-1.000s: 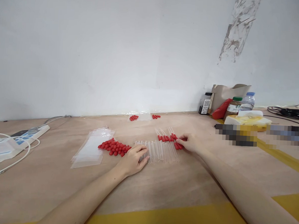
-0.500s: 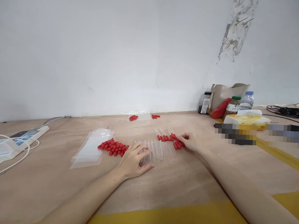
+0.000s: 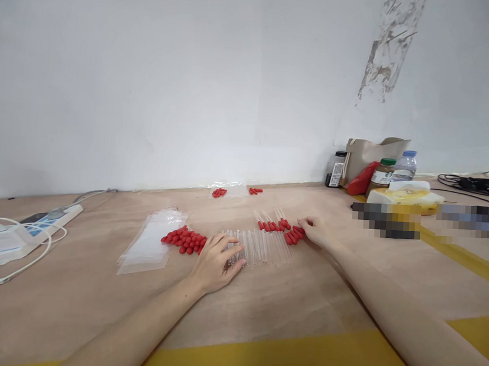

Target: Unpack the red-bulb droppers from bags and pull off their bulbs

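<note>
My left hand (image 3: 216,262) lies with its fingers spread over the left end of a row of thin clear plastic tubes (image 3: 261,246). Beside its knuckles is a heap of red oval tips (image 3: 186,240), partly covered by the hand. My right hand (image 3: 318,232) rests at the right, fingers bent and a little apart, against a few loose red pieces (image 3: 293,236). I see nothing held in it. Pale thin sticks with red ends (image 3: 269,225) lie just behind the tubes.
Clear flat bags (image 3: 149,243) are stacked on the left, near a white power strip (image 3: 57,228) with cables. Two small red groups (image 3: 219,192) sit by the wall. At the right stand a dark bottle (image 3: 336,168), a green-lidded jar (image 3: 382,174) and a tissue pack (image 3: 407,198).
My right hand has drawn slightly right, showing more of the red pieces by its fingertips. My left hand has shifted a little left over the tubes.
</note>
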Motion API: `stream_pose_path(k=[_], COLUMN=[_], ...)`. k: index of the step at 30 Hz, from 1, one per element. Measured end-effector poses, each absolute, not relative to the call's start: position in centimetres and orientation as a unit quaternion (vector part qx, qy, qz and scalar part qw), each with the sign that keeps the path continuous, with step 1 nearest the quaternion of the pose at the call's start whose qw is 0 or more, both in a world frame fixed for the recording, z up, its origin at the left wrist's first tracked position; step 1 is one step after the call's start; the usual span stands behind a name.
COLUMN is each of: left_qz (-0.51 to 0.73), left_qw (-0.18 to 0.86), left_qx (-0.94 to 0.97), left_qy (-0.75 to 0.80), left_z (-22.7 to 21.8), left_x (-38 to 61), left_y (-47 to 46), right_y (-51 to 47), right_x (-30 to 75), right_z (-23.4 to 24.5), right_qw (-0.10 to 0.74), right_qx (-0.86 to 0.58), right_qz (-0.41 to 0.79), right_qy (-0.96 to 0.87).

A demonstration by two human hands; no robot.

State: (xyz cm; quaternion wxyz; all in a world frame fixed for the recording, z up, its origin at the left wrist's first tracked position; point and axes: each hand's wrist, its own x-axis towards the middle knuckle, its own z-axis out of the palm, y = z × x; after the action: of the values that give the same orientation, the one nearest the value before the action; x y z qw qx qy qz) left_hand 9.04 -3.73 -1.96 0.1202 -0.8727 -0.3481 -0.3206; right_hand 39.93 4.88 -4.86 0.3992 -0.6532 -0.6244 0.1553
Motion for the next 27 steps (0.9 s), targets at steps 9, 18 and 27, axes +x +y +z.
stream_pose_path(k=[9, 18, 27], left_qz=[-0.323, -0.319, -0.315], left_qw=[0.126, 0.12, 0.123], left_qx=[-0.872, -0.874, -0.876], left_qy=[-0.346, -0.345, -0.343], left_z=[-1.8, -1.8, -1.7], left_x=[9.0, 9.0, 8.9], left_y=[-3.8, -3.8, -4.0], right_y=[5.1, 5.1, 5.2], right_x=[39.8, 36.2, 34.7], right_z=[-4.3, -0.4, 0.3], right_qw=[0.377, 0.284, 0.255], right_qx=[-0.677, -0.714, -0.745], right_qz=[0.14, 0.122, 0.111], right_qy=[-0.616, -0.628, -0.607])
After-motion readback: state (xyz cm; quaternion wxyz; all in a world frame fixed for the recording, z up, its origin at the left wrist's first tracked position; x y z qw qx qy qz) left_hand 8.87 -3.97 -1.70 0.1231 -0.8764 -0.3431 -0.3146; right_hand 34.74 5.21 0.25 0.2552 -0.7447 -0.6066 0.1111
